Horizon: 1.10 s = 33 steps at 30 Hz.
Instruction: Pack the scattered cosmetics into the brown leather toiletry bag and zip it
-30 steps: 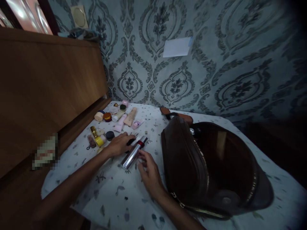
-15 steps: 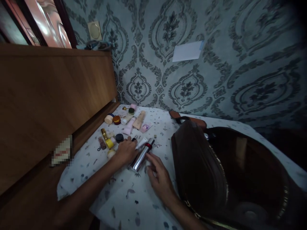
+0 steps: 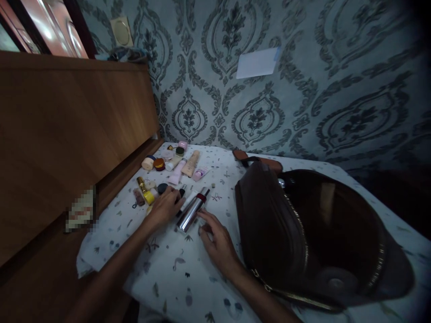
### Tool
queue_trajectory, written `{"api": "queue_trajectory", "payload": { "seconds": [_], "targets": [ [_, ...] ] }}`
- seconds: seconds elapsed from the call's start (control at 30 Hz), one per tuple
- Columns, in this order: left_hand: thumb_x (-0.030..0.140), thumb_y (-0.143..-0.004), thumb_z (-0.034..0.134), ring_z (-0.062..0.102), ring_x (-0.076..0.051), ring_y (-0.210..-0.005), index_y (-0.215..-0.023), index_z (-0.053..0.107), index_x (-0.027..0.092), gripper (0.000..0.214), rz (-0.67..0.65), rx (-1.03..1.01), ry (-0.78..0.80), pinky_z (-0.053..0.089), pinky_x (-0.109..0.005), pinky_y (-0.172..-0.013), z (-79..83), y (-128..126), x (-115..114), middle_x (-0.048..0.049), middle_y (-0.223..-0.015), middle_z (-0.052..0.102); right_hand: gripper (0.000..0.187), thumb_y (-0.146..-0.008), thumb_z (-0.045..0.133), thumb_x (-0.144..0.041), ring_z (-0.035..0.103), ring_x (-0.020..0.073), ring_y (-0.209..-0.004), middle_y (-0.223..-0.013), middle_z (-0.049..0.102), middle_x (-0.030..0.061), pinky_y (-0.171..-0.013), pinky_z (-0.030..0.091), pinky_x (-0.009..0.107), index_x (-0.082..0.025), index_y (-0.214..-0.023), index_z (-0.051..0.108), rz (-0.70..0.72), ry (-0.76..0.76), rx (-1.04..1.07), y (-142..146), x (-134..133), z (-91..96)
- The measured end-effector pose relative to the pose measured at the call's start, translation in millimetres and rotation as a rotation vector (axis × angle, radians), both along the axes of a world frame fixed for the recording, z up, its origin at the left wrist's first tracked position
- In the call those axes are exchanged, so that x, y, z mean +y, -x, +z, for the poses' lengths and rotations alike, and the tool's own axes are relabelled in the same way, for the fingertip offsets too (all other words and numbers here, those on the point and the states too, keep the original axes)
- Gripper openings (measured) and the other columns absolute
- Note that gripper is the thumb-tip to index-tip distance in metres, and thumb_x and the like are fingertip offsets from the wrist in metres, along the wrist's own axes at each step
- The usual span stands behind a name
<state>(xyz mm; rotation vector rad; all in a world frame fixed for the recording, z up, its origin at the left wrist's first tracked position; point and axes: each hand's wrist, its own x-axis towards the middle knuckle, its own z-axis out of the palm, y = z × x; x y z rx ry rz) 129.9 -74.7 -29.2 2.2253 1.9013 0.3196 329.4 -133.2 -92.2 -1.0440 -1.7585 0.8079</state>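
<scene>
Arching beside a silver bottle point(image 3: 193, 214), the left hand point(image 3: 165, 207) hides its hold; the right hand point(image 3: 219, 245) curls loosely, thumb apart.

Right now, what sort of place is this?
Probably a room in a home: ornate patterned wallpaper, a wooden furniture panel, and cosmetic-looking tubes and jars on a printed cloth. Which room, I can't tell.

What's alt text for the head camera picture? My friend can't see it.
The left hand and right hand flank a silver cylinder on a white patterned cloth. Little tubes and jars lie beyond the left hand; a dark bag sits open at right.
</scene>
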Motion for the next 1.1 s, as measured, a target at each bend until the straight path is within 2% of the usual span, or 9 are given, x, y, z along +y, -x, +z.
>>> {"api": "queue_trajectory", "payload": {
  "seconds": [0.1,0.2,0.4,0.53,0.8,0.93,1.03,1.1],
  "targets": [
    [0.028,-0.099,0.041,0.061,-0.018,-0.096,-0.101,0.061,0.020,0.022,-0.013,-0.054,-0.027,0.049,-0.031,-0.087,2.2,10,1,-0.0066,-0.106,0.058,0.042,-0.089,0.048,-0.015,0.062,0.0219,-0.121,-0.135,0.063,0.0112,-0.094,0.056,0.036,-0.022,-0.129,0.063,-0.003,-0.001,0.009,0,0,-0.2],
    [0.024,-0.095,0.046,0.060,-0.019,-0.096,-0.100,0.062,0.022,0.017,-0.038,-0.084,-0.030,0.048,-0.031,-0.088,4.0,14,-3,-0.0052,-0.103,0.058,0.043,-0.089,0.049,-0.014,0.062,0.0215,-0.121,-0.133,0.064,0.0103,-0.095,0.056,0.036,-0.023,-0.128,0.063,-0.001,-0.007,0.015,0,-1,0.9],
    [0.030,-0.090,0.058,0.058,-0.021,-0.096,-0.096,0.066,0.024,0.011,-0.041,-0.053,-0.009,0.047,-0.032,-0.084,-0.6,-1,-19,-0.0037,-0.101,0.059,0.040,-0.089,0.049,-0.016,0.063,0.0222,-0.118,-0.133,0.064,0.0101,-0.094,0.056,0.037,-0.023,-0.126,0.063,0.000,0.013,0.011,-1,-2,4.8],
    [0.027,-0.090,0.058,0.058,-0.021,-0.098,-0.097,0.065,0.023,0.010,-0.018,-0.022,-0.013,0.047,-0.032,-0.084,-3.5,-8,-22,-0.0046,-0.103,0.059,0.037,-0.090,0.050,-0.020,0.065,0.0223,-0.114,-0.130,0.066,0.0099,-0.093,0.057,0.036,-0.022,-0.124,0.064,-0.025,0.025,0.010,0,-1,0.4],
    [0.026,-0.092,0.055,0.060,-0.020,-0.095,-0.096,0.065,0.023,0.010,-0.030,-0.018,-0.024,0.046,-0.031,-0.083,-5.0,-7,-24,-0.0046,-0.103,0.060,0.037,-0.091,0.049,-0.023,0.063,0.0235,-0.120,-0.131,0.066,0.0109,-0.097,0.055,0.038,-0.021,-0.125,0.064,-0.015,0.009,0.001,0,3,-5.2],
    [0.026,-0.091,0.057,0.061,-0.019,-0.092,-0.094,0.065,0.022,0.009,-0.023,-0.035,-0.027,0.047,-0.030,-0.079,-3.9,-7,-25,-0.0043,-0.101,0.061,0.038,-0.091,0.048,-0.021,0.067,0.0223,-0.112,-0.133,0.065,0.0108,-0.090,0.058,0.035,-0.022,-0.126,0.063,-0.021,0.039,-0.025,-1,1,-2.9],
    [0.027,-0.094,0.054,0.062,-0.018,-0.092,-0.096,0.066,0.023,0.012,-0.012,-0.057,-0.061,0.047,-0.029,-0.082,3.3,3,-21,-0.0031,-0.100,0.062,0.038,-0.092,0.048,-0.023,0.069,0.0221,-0.109,-0.134,0.065,0.0120,-0.089,0.058,0.035,-0.020,-0.127,0.063,-0.019,0.039,-0.028,-1,0,-1.6],
    [0.024,-0.096,0.049,0.061,-0.019,-0.099,-0.097,0.066,0.024,0.017,0.034,-0.055,-0.103,0.047,-0.031,-0.088,10.0,19,-14,-0.0039,-0.103,0.063,0.038,-0.091,0.048,-0.022,0.068,0.0226,-0.112,-0.134,0.065,0.0119,-0.090,0.059,0.034,-0.020,-0.126,0.063,-0.019,0.029,-0.028,-2,0,-2.0]
  ]
}}
